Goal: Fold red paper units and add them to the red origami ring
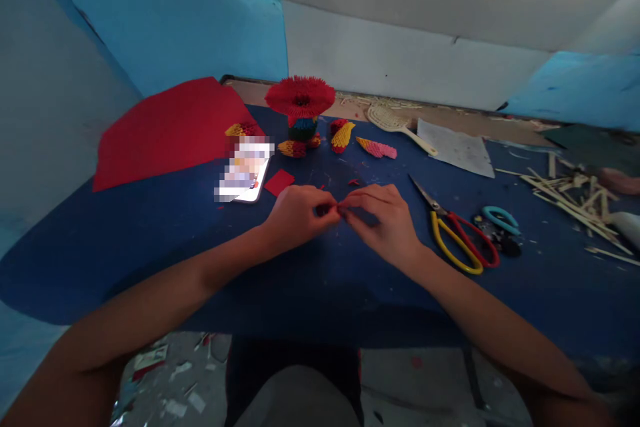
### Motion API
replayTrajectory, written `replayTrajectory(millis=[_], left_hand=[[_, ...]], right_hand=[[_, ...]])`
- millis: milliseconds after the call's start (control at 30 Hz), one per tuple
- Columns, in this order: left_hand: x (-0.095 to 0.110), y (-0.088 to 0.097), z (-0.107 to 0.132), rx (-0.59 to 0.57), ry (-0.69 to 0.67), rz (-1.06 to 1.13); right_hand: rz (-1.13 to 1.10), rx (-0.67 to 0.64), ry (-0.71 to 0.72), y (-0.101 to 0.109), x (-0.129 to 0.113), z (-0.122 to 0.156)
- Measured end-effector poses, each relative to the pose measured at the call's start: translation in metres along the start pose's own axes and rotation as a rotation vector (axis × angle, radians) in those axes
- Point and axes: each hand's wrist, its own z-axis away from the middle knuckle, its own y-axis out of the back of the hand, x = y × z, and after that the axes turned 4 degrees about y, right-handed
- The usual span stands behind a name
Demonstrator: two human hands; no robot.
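Over the middle of the blue table, my left hand [303, 215] and my right hand [383, 220] meet fingertip to fingertip. Both are closed in a pinch on a tiny reddish bit, apparently a small paper piece, mostly hidden by the fingers. Just beyond my left hand lies a stack or sheet of red square paper [279, 182]. A small folded red paper piece [354, 181] rests behind my right hand. Further back stands a model built of folded paper pieces, with a wide red top [300, 97] on a green and blue body [303, 128].
A lit phone [257, 180] lies left, before a large red sheet [165, 133]. Red-yellow [343, 137] and pink-yellow paper parts [377, 147] lie behind. Rightward are scissors [450, 233], a hairbrush [400, 127], a whitish sheet [455, 147], a blue-handled tool [500, 219] and scattered sticks [575, 203].
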Motion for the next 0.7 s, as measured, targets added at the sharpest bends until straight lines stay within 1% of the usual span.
replayTrajectory(millis=[67, 133, 233, 333, 433, 533, 633, 700], left_hand=[[0.001, -0.002, 0.0, -0.004, 0.033, 0.11], [0.001, -0.002, 0.0, -0.016, 0.075, 0.238], [0.002, -0.001, -0.002, 0.011, 0.151, 0.366], [0.003, 0.002, -0.004, 0.039, 0.221, 0.467], [0.003, 0.006, -0.005, 0.047, 0.238, 0.536], [0.002, 0.008, -0.006, 0.052, 0.206, 0.524], [0.001, 0.007, -0.005, 0.043, 0.133, 0.418], [0.001, 0.006, -0.004, 0.047, 0.055, 0.309]], right_hand=[[0.083, 0.071, 0.034, -0.001, -0.002, 0.0], [0.166, 0.118, 0.097, -0.001, -0.004, 0.0], [0.26, 0.127, 0.197, 0.001, -0.004, 0.0], [0.306, 0.12, 0.235, 0.002, -0.005, 0.001], [0.312, 0.124, 0.222, 0.002, -0.004, 0.003], [0.249, 0.114, 0.182, 0.002, -0.004, 0.004], [0.069, 0.137, 0.092, 0.001, -0.004, 0.002], [-0.028, 0.168, 0.011, 0.001, -0.004, 0.001]])
